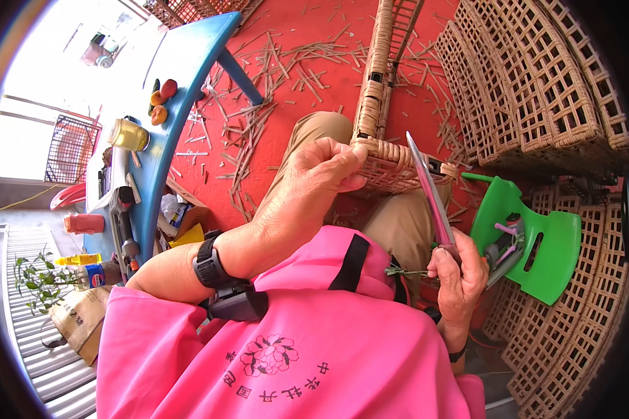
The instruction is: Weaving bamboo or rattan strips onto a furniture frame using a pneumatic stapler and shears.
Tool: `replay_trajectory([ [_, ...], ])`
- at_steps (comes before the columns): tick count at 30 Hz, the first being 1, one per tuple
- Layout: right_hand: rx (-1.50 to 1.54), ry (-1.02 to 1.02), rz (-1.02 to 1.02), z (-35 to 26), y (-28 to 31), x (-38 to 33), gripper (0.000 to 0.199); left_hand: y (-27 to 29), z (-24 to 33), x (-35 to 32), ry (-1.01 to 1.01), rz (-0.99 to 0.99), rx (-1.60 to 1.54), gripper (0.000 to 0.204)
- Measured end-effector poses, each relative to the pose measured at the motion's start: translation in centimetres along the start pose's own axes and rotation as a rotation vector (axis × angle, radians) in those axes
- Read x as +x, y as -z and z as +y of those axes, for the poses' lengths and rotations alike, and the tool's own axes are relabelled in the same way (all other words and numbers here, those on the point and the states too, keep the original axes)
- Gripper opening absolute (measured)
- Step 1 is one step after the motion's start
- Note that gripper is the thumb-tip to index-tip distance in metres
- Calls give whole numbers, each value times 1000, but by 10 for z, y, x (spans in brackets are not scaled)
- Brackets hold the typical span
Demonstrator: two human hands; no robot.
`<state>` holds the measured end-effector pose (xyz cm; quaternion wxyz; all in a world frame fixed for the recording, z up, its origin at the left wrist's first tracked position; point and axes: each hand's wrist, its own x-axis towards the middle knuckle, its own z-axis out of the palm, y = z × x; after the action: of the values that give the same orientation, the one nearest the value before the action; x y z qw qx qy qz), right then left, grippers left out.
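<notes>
A long woven wicker frame point(374, 91) with wrapped edges stands between my knees, its near end point(398, 155) close in front of me. My left hand point(321, 167) is closed in a pinch at the left corner of that near end; anything between its fingertips is too small to make out. In my right hand point(460, 276) is a knife with a long pointed blade point(430, 185), tip up, beside the frame's right corner. A short greenish tied strand point(407, 271) sticks out leftward by the same fist. The fingers hide most of the knife's handle.
Stacked wicker panels point(531, 84) stand at the right, near a green plastic stool point(531, 234) with tools on it. A blue table point(189, 66) at the left bears fruit point(162, 98), a jar point(128, 135) and a power tool point(124, 223). Cane scraps point(248, 157) litter the red floor.
</notes>
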<state>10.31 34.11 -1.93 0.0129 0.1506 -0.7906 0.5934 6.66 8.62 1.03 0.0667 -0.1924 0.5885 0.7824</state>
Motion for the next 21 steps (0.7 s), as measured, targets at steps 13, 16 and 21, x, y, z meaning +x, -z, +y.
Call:
replay_trajectory([
  [13, -8, -79, 8, -35, -11, 10, 26, -1, -10, 0, -60, 41, -65, 23],
  [16, -199, 10, -30, -53, -3, 27, 25, 4, -9, 1, -119, -14, -34, 20],
  [21, -591, 185, -150, -89, 4, 54, 25, 8, -15, 5, -154, -95, -108, 17],
])
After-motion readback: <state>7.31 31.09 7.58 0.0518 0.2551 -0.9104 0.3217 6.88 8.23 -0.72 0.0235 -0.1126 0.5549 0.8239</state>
